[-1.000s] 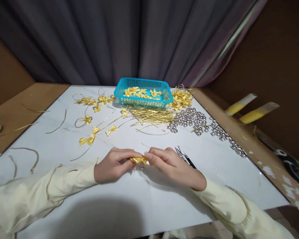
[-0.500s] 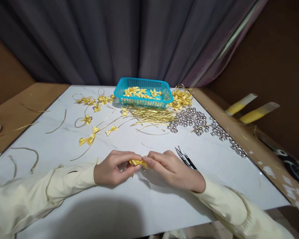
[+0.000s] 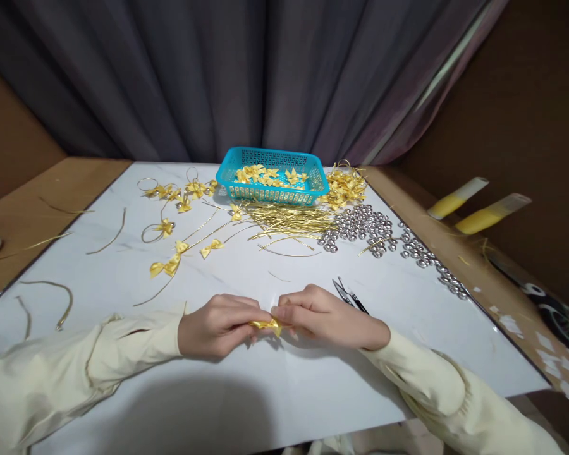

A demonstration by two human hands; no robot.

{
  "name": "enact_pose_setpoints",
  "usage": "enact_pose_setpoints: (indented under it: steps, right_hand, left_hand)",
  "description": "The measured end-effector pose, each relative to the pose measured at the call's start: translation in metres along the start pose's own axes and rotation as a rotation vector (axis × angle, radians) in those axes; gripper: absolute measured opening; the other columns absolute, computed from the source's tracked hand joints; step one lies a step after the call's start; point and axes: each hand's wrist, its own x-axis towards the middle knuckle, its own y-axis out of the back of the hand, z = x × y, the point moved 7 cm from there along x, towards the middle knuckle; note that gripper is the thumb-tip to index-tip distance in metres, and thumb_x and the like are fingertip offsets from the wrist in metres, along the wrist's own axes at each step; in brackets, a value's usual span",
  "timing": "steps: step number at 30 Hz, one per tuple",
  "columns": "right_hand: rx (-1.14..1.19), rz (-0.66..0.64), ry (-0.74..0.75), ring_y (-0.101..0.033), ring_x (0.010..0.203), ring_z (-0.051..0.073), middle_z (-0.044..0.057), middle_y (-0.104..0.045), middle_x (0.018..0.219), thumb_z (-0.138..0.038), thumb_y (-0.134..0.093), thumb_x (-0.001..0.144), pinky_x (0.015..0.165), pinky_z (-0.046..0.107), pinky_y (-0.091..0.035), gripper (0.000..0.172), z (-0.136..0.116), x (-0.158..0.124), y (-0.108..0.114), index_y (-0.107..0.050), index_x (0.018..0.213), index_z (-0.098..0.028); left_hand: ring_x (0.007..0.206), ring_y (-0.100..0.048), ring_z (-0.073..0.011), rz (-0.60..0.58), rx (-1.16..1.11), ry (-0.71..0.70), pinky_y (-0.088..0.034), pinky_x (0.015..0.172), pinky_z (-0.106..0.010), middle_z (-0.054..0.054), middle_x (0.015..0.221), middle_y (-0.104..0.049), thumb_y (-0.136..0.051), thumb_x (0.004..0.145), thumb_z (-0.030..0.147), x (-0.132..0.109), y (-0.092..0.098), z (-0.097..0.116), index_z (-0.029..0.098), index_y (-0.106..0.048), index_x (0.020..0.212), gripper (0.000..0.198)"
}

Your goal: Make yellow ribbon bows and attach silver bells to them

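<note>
Between my two hands, low over the white tabletop, is a yellow satin bow [image 3: 267, 325], partly covered by fingers. My left hand [image 3: 222, 325] pinches its left side, thumb and fingers closed. From the other side my right hand [image 3: 313, 315] grips the bow's right part with closed fingertips. Whether a cord or ring is also in the fingers is hidden. Just beyond my right wrist lie small thread snips [image 3: 349, 296], their handles partly behind the hand. More yellow bows [image 3: 211, 248] rest on the table beyond my left hand, some threaded on gold cords.
A blue basket [image 3: 272, 197] of yellow bows stands at the back. Before it lie gold cords [image 3: 289, 221], with silver rings [image 3: 365, 227] to the right and a pile of bows [image 3: 345, 188] behind them. Two yellow-filled tubes [image 3: 493, 213] are at the right.
Both hands have turned slightly around the bow, and the right fingers now sit over its right end. The bow has tilted and shows less. Things on the table have not moved.
</note>
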Motion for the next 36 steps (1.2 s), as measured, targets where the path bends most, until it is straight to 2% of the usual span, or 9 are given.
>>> enact_pose_setpoints:
  steps: [3, 7, 14, 19, 29, 33, 36]
  right_hand:
    - [0.243, -0.079, -0.150, -0.026, 0.032, 0.004, -0.011, -0.034, 0.036, -0.027, -0.044, 0.088, 0.035, 0.016, -0.022, 0.030, 0.013, 0.002, -0.004, -0.047, 0.060, -0.016]
    - [0.444, -0.079, -0.225, -0.024, 0.028, 0.004, -0.011, -0.034, 0.032, -0.025, -0.047, 0.085, 0.030, 0.016, -0.023, 0.028, 0.023, 0.004, -0.005, -0.047, 0.058, -0.016]
    - [0.539, -0.051, -0.260, -0.020, 0.029, 0.004, -0.011, -0.032, 0.033, -0.026, -0.051, 0.083, 0.026, 0.014, -0.023, 0.027, 0.029, 0.004, -0.004, -0.049, 0.058, -0.015]
    - [0.582, -0.067, -0.251, -0.019, 0.029, 0.003, -0.011, -0.031, 0.032, -0.025, -0.050, 0.082, 0.026, 0.014, -0.023, 0.027, 0.030, 0.005, -0.005, -0.049, 0.057, -0.016]
    - [0.533, -0.073, -0.268, -0.020, 0.028, 0.004, -0.010, -0.033, 0.032, -0.026, -0.051, 0.081, 0.026, 0.015, -0.023, 0.027, 0.031, 0.004, -0.006, -0.050, 0.057, -0.015]
    - [0.441, -0.052, -0.204, -0.023, 0.029, 0.004, -0.011, -0.032, 0.033, -0.026, -0.048, 0.084, 0.030, 0.016, -0.022, 0.026, 0.024, 0.003, -0.005, -0.050, 0.060, -0.015]
    - [0.280, 0.009, -0.134, -0.026, 0.032, 0.004, -0.010, -0.033, 0.037, -0.027, -0.046, 0.086, 0.034, 0.016, -0.020, 0.027, 0.017, 0.002, -0.003, -0.049, 0.062, -0.015]
  left_hand:
    - [0.051, -0.056, -0.0133, -0.023, -0.004, 0.017, -0.047, 0.052, -0.021, -0.007, 0.058, -0.063, -0.043, 0.087, 0.005, 0.000, -0.001, -0.002, 0.010, -0.061, 0.097, 0.021]
    - [0.050, -0.058, -0.0122, -0.023, -0.053, 0.086, -0.049, 0.051, -0.019, -0.007, 0.058, -0.064, -0.046, 0.088, 0.009, 0.002, 0.000, -0.004, 0.009, -0.063, 0.093, 0.018]
    - [0.049, -0.062, -0.0118, -0.021, -0.136, 0.193, -0.051, 0.050, -0.018, -0.011, 0.066, -0.069, -0.048, 0.087, 0.011, 0.001, 0.000, -0.011, 0.005, -0.064, 0.094, 0.018]
    - [0.047, -0.062, -0.0117, -0.026, -0.125, 0.208, -0.051, 0.050, -0.018, -0.010, 0.063, -0.069, -0.050, 0.088, 0.017, 0.002, 0.000, -0.011, 0.006, -0.065, 0.092, 0.019]
    - [0.050, -0.063, -0.0114, -0.064, -0.138, 0.219, -0.052, 0.052, -0.017, -0.008, 0.059, -0.069, -0.049, 0.086, 0.012, 0.000, -0.002, -0.011, 0.007, -0.065, 0.091, 0.018]
    - [0.045, -0.063, -0.0112, -0.052, -0.163, 0.253, -0.050, 0.047, -0.015, -0.007, 0.055, -0.069, -0.052, 0.085, 0.012, 0.000, -0.002, -0.014, 0.006, -0.067, 0.088, 0.016]
    - [0.044, -0.062, -0.0108, -0.043, -0.172, 0.273, -0.050, 0.045, -0.014, -0.007, 0.053, -0.068, -0.051, 0.086, 0.013, -0.001, -0.001, -0.015, 0.006, -0.067, 0.087, 0.017]
